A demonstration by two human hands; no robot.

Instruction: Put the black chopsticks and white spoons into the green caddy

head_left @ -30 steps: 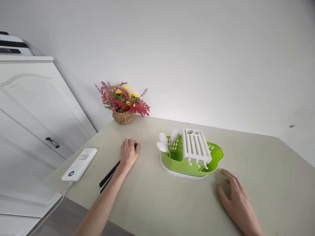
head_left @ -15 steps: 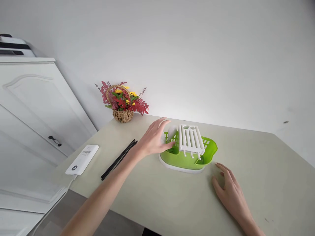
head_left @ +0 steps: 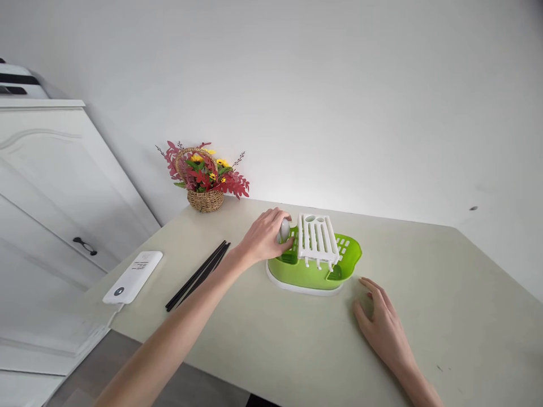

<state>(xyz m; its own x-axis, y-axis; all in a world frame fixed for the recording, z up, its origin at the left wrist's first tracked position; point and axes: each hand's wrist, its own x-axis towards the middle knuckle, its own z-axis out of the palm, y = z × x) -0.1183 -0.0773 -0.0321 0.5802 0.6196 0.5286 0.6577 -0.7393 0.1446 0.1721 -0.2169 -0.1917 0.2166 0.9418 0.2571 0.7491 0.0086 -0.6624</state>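
A green plastic cutlery holder [head_left: 303, 278] stands on a white base tray. Across its middle sits a white slotted rack [head_left: 317, 237] with two round holes at the back and small hooks along the front. At the holder's left end, my left hand [head_left: 265, 234] has its thumb and fingers closed around what looks like a spoon [head_left: 284, 230]; only a rounded grey end shows, the rest being hidden by the hand and holder. My right hand [head_left: 384, 322] rests on the table right of the holder, fingers loosely curved and apart, holding nothing.
Black chopsticks [head_left: 197, 276] lie on the table [head_left: 271, 345] to the left. Beyond them is a white power bank [head_left: 133, 277] with a cable. A wicker basket of flowers [head_left: 206, 200] stands by the wall. A white cabinet [head_left: 51, 186] is at far left.
My left hand has closed its fingers around the rounded grey end, which was beside the open fingers before. The whole view has shifted slightly; my right hand stays on the table.
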